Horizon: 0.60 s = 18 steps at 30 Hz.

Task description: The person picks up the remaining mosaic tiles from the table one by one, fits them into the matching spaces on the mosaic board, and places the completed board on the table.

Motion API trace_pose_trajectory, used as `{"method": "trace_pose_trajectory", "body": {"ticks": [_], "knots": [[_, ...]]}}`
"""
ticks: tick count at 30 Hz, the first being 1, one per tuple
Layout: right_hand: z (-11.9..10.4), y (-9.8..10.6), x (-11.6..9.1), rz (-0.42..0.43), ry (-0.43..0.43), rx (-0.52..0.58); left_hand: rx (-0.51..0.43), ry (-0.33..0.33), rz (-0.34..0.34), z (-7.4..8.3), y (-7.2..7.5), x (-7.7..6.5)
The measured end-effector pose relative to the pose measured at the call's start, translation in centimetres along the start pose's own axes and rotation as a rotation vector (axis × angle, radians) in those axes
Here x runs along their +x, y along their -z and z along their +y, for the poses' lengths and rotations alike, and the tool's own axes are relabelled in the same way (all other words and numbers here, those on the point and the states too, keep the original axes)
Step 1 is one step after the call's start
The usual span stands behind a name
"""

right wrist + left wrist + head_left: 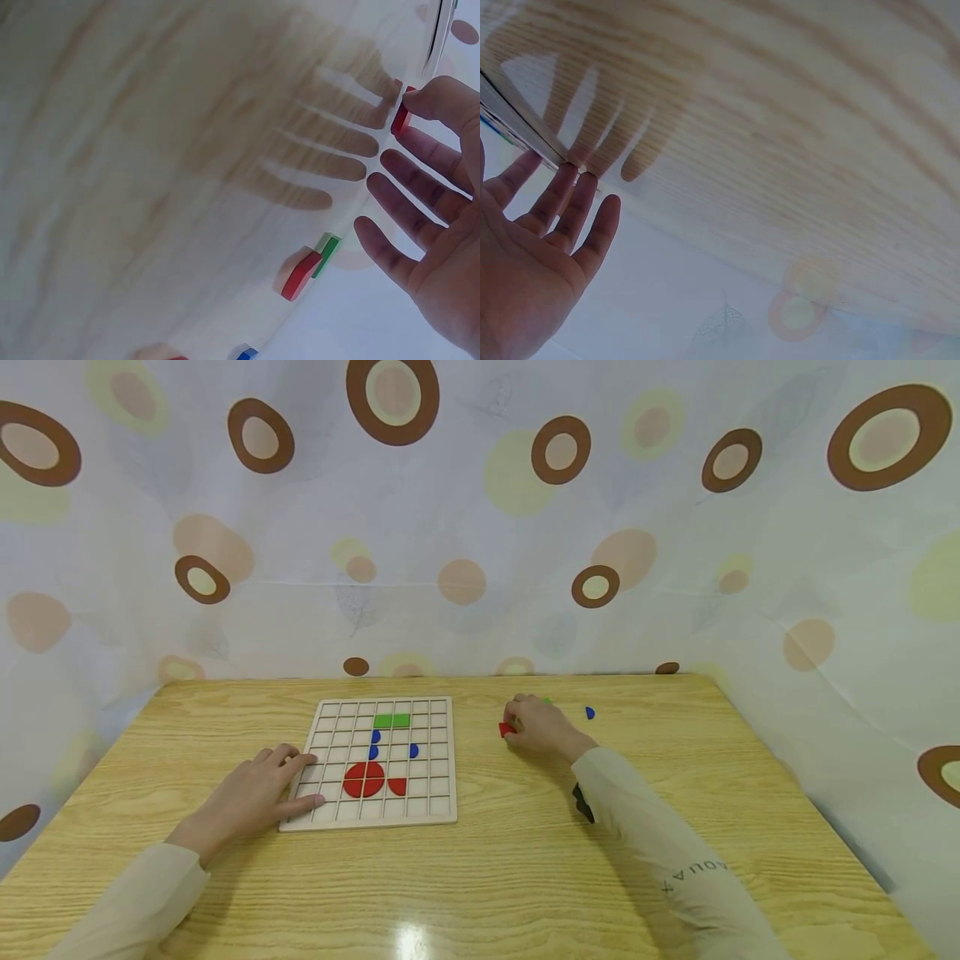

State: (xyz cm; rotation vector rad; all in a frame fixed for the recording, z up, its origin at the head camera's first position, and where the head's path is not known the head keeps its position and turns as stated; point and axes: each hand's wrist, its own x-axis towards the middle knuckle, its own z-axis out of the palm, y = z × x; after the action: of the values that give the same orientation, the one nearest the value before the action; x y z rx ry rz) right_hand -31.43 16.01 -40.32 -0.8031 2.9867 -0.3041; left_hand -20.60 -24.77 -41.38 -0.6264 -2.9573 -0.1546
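Observation:
A pale wooden grid board (435, 777) lies on the table. On it sit a green rectangle (392, 721), three small blue pieces (413, 750), a red disc (363, 779) and a red quarter piece (397, 786). My left hand (288, 781) rests flat on the board's left edge, fingers straight; the left wrist view shows its fingertips (570, 176) at the board's rim (510, 109). My right hand (517, 727) is to the right of the board, where its thumb and first finger pinch a small red piece (507, 729) (401, 118) against the tabletop.
Loose pieces lie by the right hand: a red one (300, 274), a green one (328, 253) and a blue one (590, 712). A spotted curtain (480, 527) closes off the wooden table (525, 860) at the back and sides.

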Motion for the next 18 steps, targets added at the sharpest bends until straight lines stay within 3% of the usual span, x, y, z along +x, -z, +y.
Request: {"method": "trace_pose_trajectory", "body": {"ticks": [11,18], "knots": [[-0.8,0.1,0.0,0.057,0.042,-0.033,-0.002,0.001,0.006,0.1,0.0,0.0],[-2.2,0.3,0.0,0.046,-0.009,0.014,-0.009,0.009,-0.004,0.1,0.0,0.0]]}}
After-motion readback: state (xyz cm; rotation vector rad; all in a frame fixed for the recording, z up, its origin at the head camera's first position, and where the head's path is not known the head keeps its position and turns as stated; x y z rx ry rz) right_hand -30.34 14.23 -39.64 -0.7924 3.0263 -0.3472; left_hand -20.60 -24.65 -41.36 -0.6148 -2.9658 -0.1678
